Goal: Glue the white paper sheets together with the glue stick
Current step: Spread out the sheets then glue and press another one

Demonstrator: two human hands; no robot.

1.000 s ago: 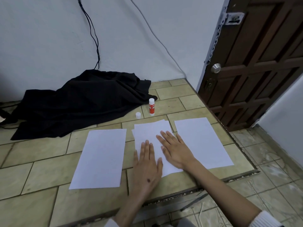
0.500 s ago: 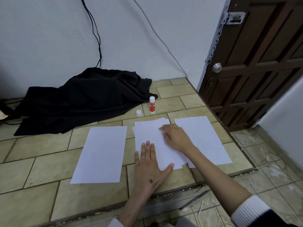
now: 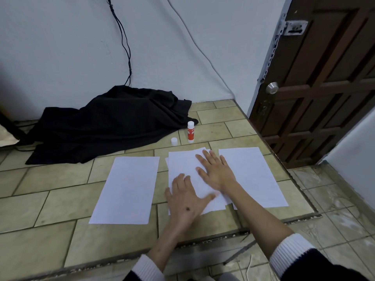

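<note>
Two flat, straight-fingered hands, left hand [image 3: 185, 201] and right hand [image 3: 215, 171], pressing the middle paper stack [image 3: 182, 167] on the tiled floor [image 3: 60, 199], gripping nothing, glue stick [image 3: 190, 132] standing uncapped beyond, risking skewed, misaligned sheets from uneven sliding pressure.

Beige tiled floor [image 3: 50, 201] meets a pale wall [image 3: 60, 47] beside a brown panelled door [image 3: 324, 88].

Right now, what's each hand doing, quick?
Left hand: open, flat on the middle paper stack, holding nothing.
Right hand: open, pressing flat on the same stack.
</note>
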